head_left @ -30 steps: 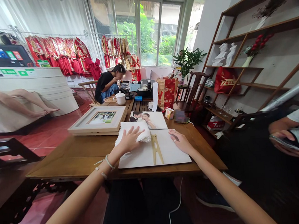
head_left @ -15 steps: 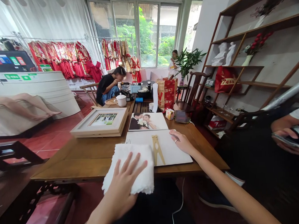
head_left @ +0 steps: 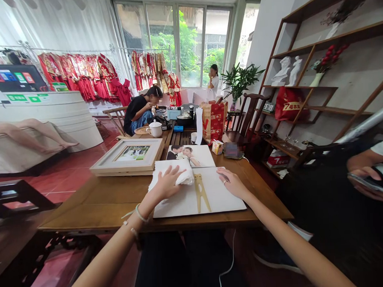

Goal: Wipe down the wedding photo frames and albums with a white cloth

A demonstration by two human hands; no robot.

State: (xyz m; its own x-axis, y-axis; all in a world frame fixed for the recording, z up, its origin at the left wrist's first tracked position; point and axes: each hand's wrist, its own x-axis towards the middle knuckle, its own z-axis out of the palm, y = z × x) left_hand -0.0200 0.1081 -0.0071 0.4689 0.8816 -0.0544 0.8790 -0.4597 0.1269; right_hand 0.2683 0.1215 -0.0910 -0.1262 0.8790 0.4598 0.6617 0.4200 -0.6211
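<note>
On the desk [head_left: 101, 199], spread left fingers [head_left: 174, 170] pressed cloth [head_left: 183, 165] (work seemingly unfinished); extended right fingers [head_left: 225, 172] merely touched panel [head_left: 181, 202].

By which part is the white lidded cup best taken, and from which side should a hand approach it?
Probably by the handle of the white lidded cup, coming from the person's left: the cup stands upright and its handle juts out that way. The lid seems a poorer choice, as it may lift off.
</note>
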